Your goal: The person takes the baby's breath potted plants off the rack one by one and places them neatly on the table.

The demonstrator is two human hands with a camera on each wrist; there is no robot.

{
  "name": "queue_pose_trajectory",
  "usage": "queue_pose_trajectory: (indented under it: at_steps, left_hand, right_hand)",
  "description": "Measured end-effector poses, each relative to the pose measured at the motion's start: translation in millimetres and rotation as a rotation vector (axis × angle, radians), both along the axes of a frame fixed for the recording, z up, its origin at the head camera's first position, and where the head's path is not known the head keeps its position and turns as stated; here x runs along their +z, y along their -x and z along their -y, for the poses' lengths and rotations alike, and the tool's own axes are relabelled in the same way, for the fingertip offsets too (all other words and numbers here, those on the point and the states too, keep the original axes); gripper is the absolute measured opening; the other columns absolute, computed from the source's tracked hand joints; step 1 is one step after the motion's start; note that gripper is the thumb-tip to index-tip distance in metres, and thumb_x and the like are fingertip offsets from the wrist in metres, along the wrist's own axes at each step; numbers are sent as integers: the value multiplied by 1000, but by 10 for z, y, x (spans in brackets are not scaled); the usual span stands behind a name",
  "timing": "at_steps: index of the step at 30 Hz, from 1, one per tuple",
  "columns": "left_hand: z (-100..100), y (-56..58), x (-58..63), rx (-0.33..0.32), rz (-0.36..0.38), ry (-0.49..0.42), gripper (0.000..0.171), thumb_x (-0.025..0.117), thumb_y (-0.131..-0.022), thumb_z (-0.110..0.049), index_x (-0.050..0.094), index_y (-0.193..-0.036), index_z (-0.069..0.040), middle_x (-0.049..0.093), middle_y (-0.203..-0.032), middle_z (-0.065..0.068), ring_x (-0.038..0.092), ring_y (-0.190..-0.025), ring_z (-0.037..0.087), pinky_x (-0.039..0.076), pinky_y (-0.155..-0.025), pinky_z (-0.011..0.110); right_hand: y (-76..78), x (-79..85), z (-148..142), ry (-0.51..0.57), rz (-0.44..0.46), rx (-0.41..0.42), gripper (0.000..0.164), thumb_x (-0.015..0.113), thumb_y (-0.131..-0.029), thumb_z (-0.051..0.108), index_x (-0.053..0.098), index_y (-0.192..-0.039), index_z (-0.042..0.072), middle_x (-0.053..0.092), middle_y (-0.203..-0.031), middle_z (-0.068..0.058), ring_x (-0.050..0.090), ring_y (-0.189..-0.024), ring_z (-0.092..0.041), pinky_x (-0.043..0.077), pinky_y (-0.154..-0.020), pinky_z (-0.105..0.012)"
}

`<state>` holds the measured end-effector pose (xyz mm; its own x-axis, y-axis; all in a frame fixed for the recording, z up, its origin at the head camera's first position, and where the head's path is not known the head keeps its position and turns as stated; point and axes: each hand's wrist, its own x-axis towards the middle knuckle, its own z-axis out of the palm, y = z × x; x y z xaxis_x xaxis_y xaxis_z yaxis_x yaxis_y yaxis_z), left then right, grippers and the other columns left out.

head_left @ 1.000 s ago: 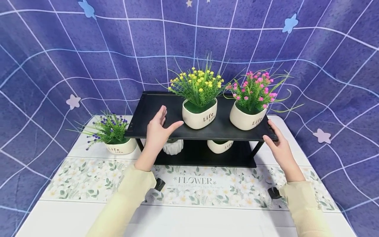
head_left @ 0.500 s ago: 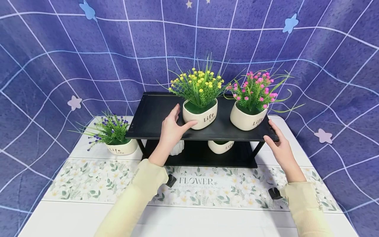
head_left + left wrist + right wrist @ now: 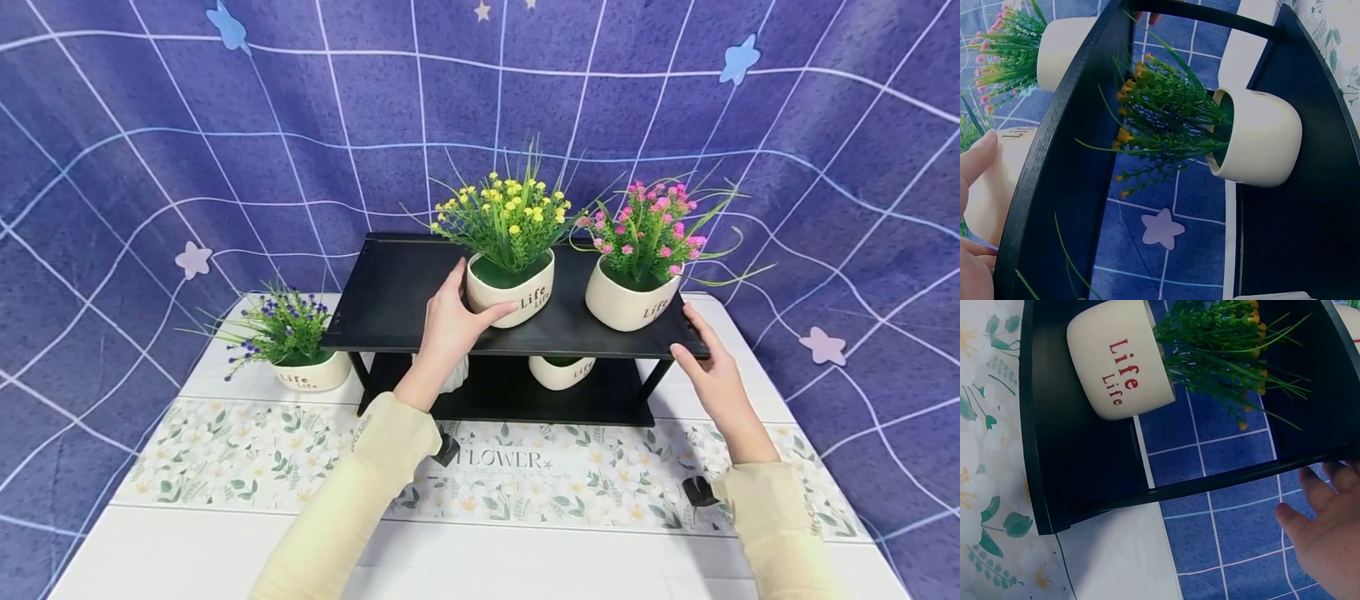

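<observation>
In the head view, my left hand [image 3: 447, 329] holds a cream pot of yellow flowers [image 3: 498, 292] on the top board of a black two-tier shelf [image 3: 405, 333]. Its thumb lies across the pot's front, its fingers at the left side. The left wrist view shows the thumb [image 3: 982, 156] on the pot. My right hand [image 3: 712, 371] rests at the shelf's right front corner; in the right wrist view its fingers are loosely extended at the black edge. A cream pot of pink flowers [image 3: 630, 304] stands on the top board, left of that hand.
On the lower board stand a cream pot with orange-yellow flowers [image 3: 1266, 140] and a white ribbed pot [image 3: 456, 375], partly hidden by the left arm. Left of the shelf, a pot of purple flowers [image 3: 315, 373] sits on the floral-printed table [image 3: 247, 450]. A blue curtain [image 3: 300, 100] hangs behind.
My left hand has moved right from the bare left part of the top board to the yellow-flower pot and taken hold of it. The right hand has stayed at the shelf's corner.
</observation>
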<state>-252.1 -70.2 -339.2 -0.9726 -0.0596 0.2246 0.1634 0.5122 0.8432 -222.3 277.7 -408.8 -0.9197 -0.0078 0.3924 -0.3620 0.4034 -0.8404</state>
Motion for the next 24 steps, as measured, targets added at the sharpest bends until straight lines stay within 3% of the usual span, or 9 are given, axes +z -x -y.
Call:
queue_pose_trajectory:
  at_steps: [11, 24]
  left_hand:
    - [-25, 0, -7, -3, -75, -22, 85, 83, -75, -42, 43, -146, -16, 59, -137, 5, 58, -124, 21, 51, -101, 38]
    - [-4, -14, -55, 14, -90, -149, 86, 86, -72, -33, 44, -144, -10, 54, -142, 9, 52, -132, 17, 45, -108, 28]
  right_hand:
    - [12, 5, 1, 1, -4, 5, 56, 52, -100, 10, 31, -152, 7, 30, -158, -15, 38, -124, 16, 35, -96, 2]
    - [11, -18, -5, 9, -1, 1, 56, 52, -100, 9, 31, -152, 7, 32, -158, -9, 38, -123, 18, 35, -96, 2]
